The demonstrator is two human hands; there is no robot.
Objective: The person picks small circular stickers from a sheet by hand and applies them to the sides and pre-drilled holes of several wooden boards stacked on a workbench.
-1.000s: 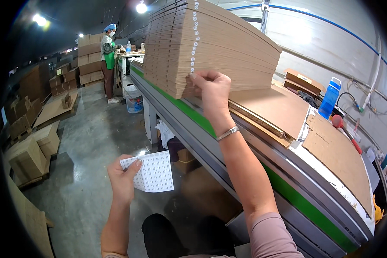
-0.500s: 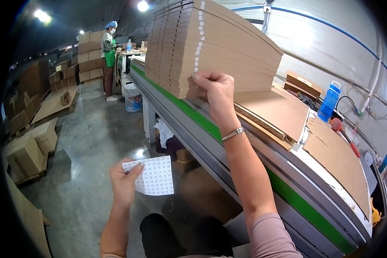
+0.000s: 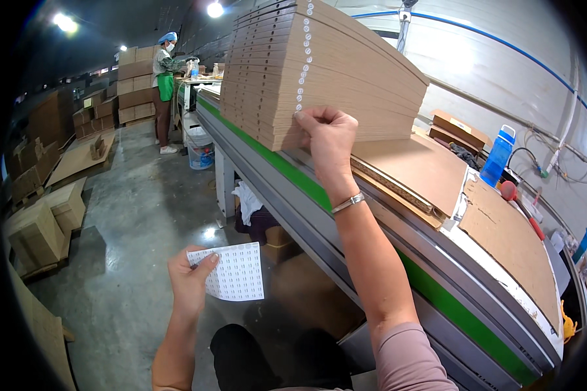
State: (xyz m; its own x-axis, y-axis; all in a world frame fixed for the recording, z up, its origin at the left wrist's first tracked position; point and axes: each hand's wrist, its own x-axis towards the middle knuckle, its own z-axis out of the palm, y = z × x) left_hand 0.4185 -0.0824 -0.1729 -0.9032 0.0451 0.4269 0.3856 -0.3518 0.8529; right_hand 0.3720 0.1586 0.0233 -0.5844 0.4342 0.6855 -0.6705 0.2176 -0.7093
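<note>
My left hand (image 3: 190,279) pinches a white sheet of small round stickers (image 3: 240,277) between thumb and fingers, low over the floor. Beside the bench stands no other hand; my right hand (image 3: 334,135) is closed in a pinch at the near corner of a tall stack of brown boards (image 3: 359,81). Its thumb tip touches the board edges just under a vertical row of round white stickers (image 3: 301,81). Whatever lies between those fingertips is hidden. Dark holes run down the stack's left side.
The stack rests on a long bench with a green stripe (image 3: 430,287). Right of it are a flat brown board (image 3: 417,166), a blue bottle (image 3: 499,155) and a red-handled tool (image 3: 531,221). A co-worker in a green apron (image 3: 165,87) stands beyond; cartons (image 3: 42,228) line the left.
The sticker sheet has dipped slightly in my left hand. My right hand stays at the stack's corner, its forearm shifted slightly left. The co-worker's hands have moved near a bottle.
</note>
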